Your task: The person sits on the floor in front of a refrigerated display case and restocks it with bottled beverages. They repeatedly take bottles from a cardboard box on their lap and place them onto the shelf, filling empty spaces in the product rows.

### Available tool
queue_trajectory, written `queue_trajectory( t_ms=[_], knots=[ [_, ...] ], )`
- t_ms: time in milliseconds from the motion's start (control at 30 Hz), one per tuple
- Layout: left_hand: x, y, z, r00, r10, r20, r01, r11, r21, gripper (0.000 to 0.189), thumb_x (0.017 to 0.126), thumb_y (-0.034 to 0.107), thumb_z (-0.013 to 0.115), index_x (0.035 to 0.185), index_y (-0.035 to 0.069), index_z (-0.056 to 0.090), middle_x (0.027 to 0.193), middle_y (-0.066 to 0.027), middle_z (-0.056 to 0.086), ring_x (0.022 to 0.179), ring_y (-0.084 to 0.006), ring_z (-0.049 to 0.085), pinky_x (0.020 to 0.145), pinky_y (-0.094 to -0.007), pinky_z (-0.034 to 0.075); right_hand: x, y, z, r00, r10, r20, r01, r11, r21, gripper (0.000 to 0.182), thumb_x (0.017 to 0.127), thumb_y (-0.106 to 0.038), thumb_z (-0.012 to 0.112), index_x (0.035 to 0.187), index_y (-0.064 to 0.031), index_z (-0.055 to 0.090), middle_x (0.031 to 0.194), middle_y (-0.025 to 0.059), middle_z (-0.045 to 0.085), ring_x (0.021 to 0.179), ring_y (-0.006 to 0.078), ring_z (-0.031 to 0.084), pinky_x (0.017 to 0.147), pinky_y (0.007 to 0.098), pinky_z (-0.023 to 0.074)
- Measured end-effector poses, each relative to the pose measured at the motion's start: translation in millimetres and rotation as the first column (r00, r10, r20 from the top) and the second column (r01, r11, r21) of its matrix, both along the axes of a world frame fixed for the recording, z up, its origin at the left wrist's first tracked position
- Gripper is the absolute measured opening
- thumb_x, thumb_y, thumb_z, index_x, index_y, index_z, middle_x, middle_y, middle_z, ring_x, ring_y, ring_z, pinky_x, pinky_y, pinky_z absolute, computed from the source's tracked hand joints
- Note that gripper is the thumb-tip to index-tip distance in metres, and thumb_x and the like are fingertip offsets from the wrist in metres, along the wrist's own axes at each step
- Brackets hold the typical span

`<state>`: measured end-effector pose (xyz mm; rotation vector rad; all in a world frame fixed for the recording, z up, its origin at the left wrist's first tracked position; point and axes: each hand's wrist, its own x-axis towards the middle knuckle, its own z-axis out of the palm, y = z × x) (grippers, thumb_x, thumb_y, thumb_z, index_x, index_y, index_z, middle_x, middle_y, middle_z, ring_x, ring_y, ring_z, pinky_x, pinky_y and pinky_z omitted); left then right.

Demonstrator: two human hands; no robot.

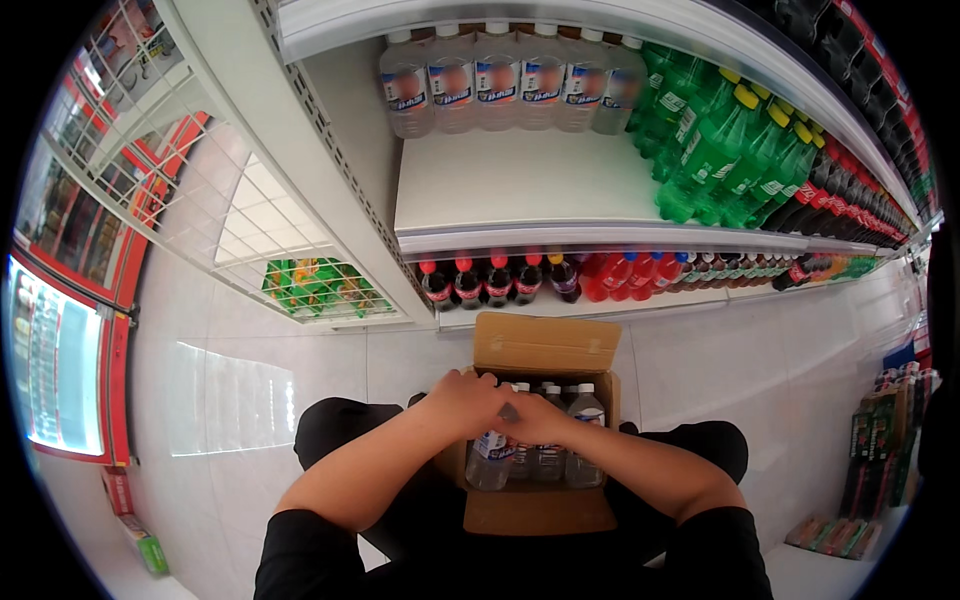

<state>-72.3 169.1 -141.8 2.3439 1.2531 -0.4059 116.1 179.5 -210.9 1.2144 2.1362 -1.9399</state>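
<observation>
An open cardboard box [547, 343] stands between the knees, its far and near flaps folded out. Inside it several clear plastic bottles [585, 409] with white caps and blue-and-white labels stand upright. Over the box's left part my left hand [469, 401] and my right hand [529, 412] meet, fingers close together at the top of a bottle [491, 465] at the near left. A small dark grey patch lies on my right hand. Whether either hand grips the bottle's cap is hidden by the fingers.
Ahead, a white shelf [525, 180] bears a row of similar bottles [499, 82] at its back and green soda bottles [705, 157] at right. Cola bottles [499, 281] line the lower shelf. A white wire rack [225, 195] stands left; stacked drink packs [874, 435] lie at far right.
</observation>
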Motion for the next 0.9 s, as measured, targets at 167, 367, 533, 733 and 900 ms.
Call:
queue_trajectory(
  t_ms=[167,367,533,733,900],
  knots=[
    [2,1,8,0.999,-0.004,-0.042,0.001,0.998,-0.068,0.044,0.087,0.036,0.072,0.124,0.014,0.063,0.112,-0.0094,0.066,0.104,-0.0304,0.067,0.084,-0.0451,0.054,2,-10,-28,0.987,0.068,-0.142,-0.021,0.951,0.309,0.048,0.091,-0.026,0.071,0.129,-0.0049,0.052,0.102,0.0175,0.071,0.086,0.0242,0.074,0.076,0.0382,0.0571],
    [6,2,4,0.999,-0.001,-0.055,-0.004,0.996,-0.089,0.038,0.086,0.037,0.072,0.113,0.011,0.066,0.111,-0.01,0.066,0.106,-0.0298,0.067,0.083,-0.0453,0.053,2,-13,-15,0.99,0.083,-0.112,-0.069,0.99,0.125,0.054,0.086,-0.023,0.073,0.132,-0.0049,0.051,0.117,0.0207,0.065,0.103,0.033,0.068,0.087,0.0423,0.054],
    [13,2,5,0.999,-0.027,-0.045,0.024,0.997,-0.071,0.037,0.085,0.036,0.072,0.11,0.009,0.066,0.109,-0.0104,0.066,0.105,-0.0301,0.067,0.082,-0.0459,0.054,7,-18,-16,0.989,0.137,-0.06,-0.122,0.97,0.208,0.054,0.086,-0.025,0.068,0.131,-0.003,0.049,0.124,0.0233,0.06,0.106,0.0414,0.065,0.09,0.0496,0.0526],
    [24,-13,-9,0.993,-0.113,-0.025,0.112,0.993,-0.044,0.035,0.083,0.034,0.074,0.108,0.01,0.068,0.104,-0.0103,0.068,0.105,-0.0318,0.067,0.083,-0.0467,0.055,37,-14,45,0.78,0.379,0.498,-0.602,0.675,0.428,0.042,0.088,-0.032,0.066,0.119,-0.0045,0.063,0.122,0.0149,0.064,0.107,0.0366,0.066,0.089,0.0512,0.055],
    [37,-32,-19,0.949,-0.29,-0.123,0.296,0.954,0.037,0.038,0.088,0.026,0.065,0.124,0.012,0.068,0.111,-0.0074,0.072,0.113,-0.0324,0.063,0.106,-0.0674,0.037,81,-26,23,0.697,0.295,0.654,-0.662,0.616,0.428,0.044,0.088,-0.033,0.067,0.127,-0.0123,0.065,0.12,0.0098,0.066,0.117,0.0295,0.058,0.087,0.0537,0.0502]
  ],
)
